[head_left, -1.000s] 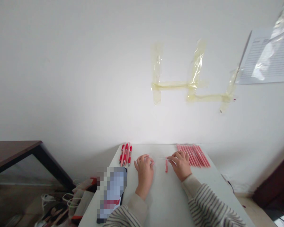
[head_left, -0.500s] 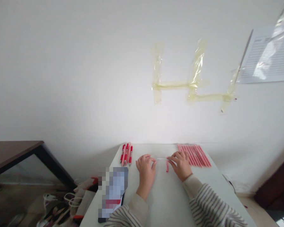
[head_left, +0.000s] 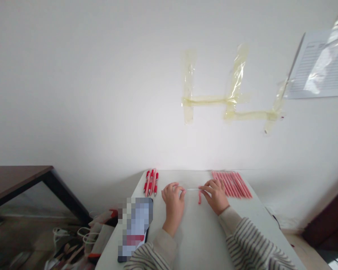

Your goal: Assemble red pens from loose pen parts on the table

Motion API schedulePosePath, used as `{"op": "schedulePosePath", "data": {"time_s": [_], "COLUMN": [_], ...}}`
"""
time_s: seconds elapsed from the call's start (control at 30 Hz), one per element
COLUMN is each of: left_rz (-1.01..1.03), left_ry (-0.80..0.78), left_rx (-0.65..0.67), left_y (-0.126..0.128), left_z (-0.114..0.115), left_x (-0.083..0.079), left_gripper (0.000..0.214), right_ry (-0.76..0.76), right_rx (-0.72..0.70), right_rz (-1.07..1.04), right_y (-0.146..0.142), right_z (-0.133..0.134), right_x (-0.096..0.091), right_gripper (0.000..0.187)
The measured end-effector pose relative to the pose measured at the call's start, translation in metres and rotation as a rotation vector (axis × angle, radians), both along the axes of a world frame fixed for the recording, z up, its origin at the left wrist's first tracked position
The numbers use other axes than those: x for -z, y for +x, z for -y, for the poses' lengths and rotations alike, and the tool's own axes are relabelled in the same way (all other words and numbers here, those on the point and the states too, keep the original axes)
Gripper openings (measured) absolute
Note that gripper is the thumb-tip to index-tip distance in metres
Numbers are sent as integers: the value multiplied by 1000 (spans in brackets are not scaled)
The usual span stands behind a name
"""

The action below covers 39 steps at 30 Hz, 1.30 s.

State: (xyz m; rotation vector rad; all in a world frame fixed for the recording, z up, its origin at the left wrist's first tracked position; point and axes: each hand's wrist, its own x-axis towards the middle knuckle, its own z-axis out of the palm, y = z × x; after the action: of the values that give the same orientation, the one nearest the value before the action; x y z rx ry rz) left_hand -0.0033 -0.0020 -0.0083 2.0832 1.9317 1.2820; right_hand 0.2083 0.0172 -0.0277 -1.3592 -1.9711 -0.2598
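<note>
Between my two hands runs a thin white rod [head_left: 192,189], level and just above the table or touching it; I cannot tell which. The fingertips of my left hand [head_left: 174,204] are pinched at its left end. At its right end the thumb and fingers of my right hand [head_left: 215,197] are closed on it. A short pink-red piece [head_left: 199,197] shows just below my right fingertips; whether it lies on the table or hangs is unclear. Beside my right hand lies a row of several pink pen-like sticks [head_left: 233,184]. Several red and pink pens [head_left: 150,183] lie left of my left hand.
A phone-like device [head_left: 135,228], its screen blurred out, lies on the white table [head_left: 197,240] left of my left forearm. The wall [head_left: 101,93] rises behind the table. Bags and cords [head_left: 87,240] fill the floor at left, near a dark-framed table [head_left: 22,176].
Both hands stay almost in place around the white rod. The view has shifted very slightly; nothing has been let go or picked up.
</note>
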Motion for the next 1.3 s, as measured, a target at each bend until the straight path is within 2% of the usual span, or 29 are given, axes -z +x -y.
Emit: {"op": "schedulePosePath", "data": {"time_s": [0.4, 0.77, 0.97, 1.3], "left_rz": [14, 50, 53, 41], "left_ry": [31, 5, -18, -9], "left_rx": [-28, -14, 11, 66], "left_y": [-4, -5, -4, -2], "left_z": [-3, -5, -3, -2], "left_x": [5, 4, 0, 3], "left_gripper": [9, 9, 13, 10], "right_ry": [-1, 10, 16, -3], "right_rx": [8, -20, -33, -36], "right_rz": [-66, -16, -10, -32], "right_y": [-5, 2, 1, -3], "right_z": [6, -3, -2, 2], "right_x": [-7, 4, 2, -4], "right_gripper": [16, 17, 17, 15]}}
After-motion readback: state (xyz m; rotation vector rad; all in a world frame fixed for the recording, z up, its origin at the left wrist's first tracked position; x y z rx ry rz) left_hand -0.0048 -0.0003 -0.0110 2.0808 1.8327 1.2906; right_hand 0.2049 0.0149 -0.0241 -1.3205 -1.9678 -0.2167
